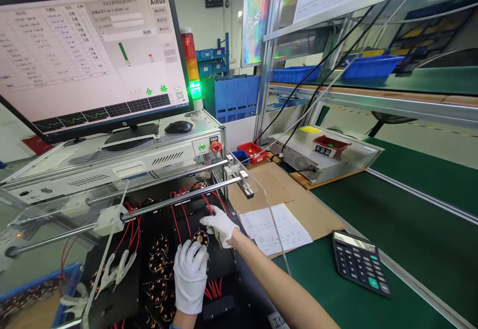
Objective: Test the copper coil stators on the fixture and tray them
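Observation:
A round motor stator (200,238) with copper windings lies on the black fixture between both hands. My left hand (190,275), in a white glove, is closed at its near edge, fingertips against it. My right hand (221,225), also gloved, sits just beyond and to the right of it, with fingers curled in. A red test lead (208,203) runs down into these fingers; its end is hidden by the glove. Several more stators (158,290) stand in rows left of my left hand. Other red leads (185,219) hang down close by.
White clamps (118,269) on red wires are at the left, above a blue bin (69,289). Metal rails (182,197) cross above the fixture under the tester and monitor (93,60). To the right are a written sheet (276,227), a calculator (360,264) and a red tray (330,146).

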The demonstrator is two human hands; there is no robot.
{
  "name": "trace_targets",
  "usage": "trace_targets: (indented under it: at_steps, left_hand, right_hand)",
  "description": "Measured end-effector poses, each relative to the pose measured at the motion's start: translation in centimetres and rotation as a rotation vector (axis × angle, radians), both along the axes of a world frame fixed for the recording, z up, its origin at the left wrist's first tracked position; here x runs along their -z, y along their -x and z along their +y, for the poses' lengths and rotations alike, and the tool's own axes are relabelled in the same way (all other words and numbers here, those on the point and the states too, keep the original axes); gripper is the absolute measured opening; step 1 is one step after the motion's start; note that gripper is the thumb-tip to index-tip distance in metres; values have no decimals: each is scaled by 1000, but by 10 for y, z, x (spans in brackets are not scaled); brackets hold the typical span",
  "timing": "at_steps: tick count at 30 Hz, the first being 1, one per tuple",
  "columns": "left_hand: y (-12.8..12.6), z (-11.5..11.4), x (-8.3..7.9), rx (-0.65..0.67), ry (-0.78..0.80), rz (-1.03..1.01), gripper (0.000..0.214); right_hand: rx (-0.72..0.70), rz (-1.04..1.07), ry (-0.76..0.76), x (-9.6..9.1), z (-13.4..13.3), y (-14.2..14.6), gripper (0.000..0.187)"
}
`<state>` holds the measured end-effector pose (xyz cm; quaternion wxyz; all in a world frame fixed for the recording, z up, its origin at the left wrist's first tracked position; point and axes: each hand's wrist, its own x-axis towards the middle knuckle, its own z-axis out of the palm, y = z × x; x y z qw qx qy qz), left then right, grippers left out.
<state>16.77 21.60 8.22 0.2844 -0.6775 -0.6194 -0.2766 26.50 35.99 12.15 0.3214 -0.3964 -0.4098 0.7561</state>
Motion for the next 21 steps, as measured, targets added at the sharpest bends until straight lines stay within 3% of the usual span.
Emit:
trace_targets:
  at_steps: [5,11,21]
  left_hand:
    - [-3,0,-4,-54,43,32,18]
    - [-9,3,-20,-83,95,10,15]
    - [-11,5,-18,-91,118,-25,15]
  right_hand:
    - [86,-25,-32,0,-10,23,36]
    - [154,-62,-24,3,-12,26,32]
    - [200,-109,-63,-5,-16,30,19]
